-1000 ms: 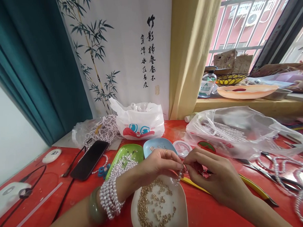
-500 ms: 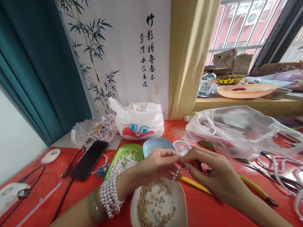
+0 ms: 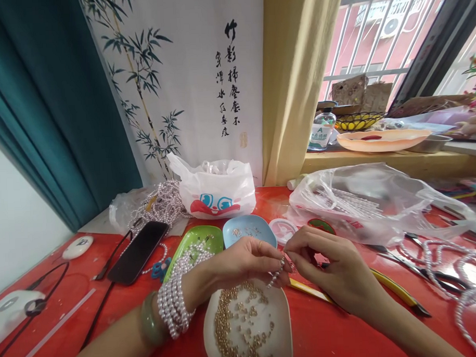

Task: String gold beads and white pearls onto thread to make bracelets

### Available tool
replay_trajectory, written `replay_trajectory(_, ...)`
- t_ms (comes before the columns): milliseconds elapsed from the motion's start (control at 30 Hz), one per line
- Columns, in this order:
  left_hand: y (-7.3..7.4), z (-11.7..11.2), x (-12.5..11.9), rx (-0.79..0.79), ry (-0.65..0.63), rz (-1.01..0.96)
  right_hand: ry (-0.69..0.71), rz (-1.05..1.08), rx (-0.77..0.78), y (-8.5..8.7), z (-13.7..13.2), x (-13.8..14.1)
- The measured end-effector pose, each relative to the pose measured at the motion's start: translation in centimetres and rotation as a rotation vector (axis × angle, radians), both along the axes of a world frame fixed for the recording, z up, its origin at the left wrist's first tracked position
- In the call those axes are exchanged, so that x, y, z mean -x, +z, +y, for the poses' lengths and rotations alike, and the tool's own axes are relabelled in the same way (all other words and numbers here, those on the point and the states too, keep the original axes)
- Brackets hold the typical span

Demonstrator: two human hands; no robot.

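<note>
My left hand [image 3: 241,261] pinches the end of a short strand of pearl beads [image 3: 275,273] that hangs over a white dish [image 3: 284,322] of small gold beads [image 3: 231,324]. My right hand [image 3: 331,271] meets it fingertip to fingertip, pinched on the same strand's end. Coils of a pearl string [image 3: 172,306] wrap my left wrist beside a green bangle [image 3: 147,322]. Both hands hover above the red table [image 3: 325,334].
Behind the hands lie a green dish [image 3: 201,237] with pearls, a blue dish [image 3: 259,225], and a small round lid [image 3: 282,230]. A phone [image 3: 139,251] lies left, plastic bags [image 3: 217,189] at the back, yellow-handled pliers [image 3: 398,292] and pearl strands [image 3: 460,295] right.
The camera tipped slightly, so everything sits a bit higher and to the left. The short pearl strand swung from below my fingertips to hang slanting left. Both hands stay pinched together.
</note>
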State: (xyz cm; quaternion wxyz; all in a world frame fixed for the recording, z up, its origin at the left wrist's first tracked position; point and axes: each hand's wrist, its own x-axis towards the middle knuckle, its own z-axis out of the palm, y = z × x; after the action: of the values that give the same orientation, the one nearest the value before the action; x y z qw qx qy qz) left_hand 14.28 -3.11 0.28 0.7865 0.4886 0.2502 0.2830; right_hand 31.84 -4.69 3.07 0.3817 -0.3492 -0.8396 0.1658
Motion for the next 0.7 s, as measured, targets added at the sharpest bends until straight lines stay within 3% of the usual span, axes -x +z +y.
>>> replay_trajectory(133,0.0,0.0,-0.6,-0.036,0.153,-0.004,-0.062,0.059,0.153,-0.3,0.4,0.1)
replay_trajectory(233,-0.2,-0.1,-1.1,-0.07,0.355,0.001,-0.082,0.173,0.478,-0.5,0.4,0.4)
replay_trajectory(367,-0.4,-0.1,-1.1,-0.221,0.561,0.062,0.009,0.422,0.981,-0.9,-0.1,1.3)
replay_trajectory(467,-0.5,-0.1,-1.0,-0.345,0.678,0.168,0.076,0.645,1.203,-1.3,-0.5,1.9)
replay_trajectory(567,-0.6,-0.1,-1.0,-0.394,0.761,0.253,0.052,0.775,1.231,-1.8,-0.6,2.2)
replay_trajectory(700,-0.6,-0.4,-1.3,-0.375,0.736,0.235,-0.073,0.569,0.899,-2.4,-0.4,2.4)
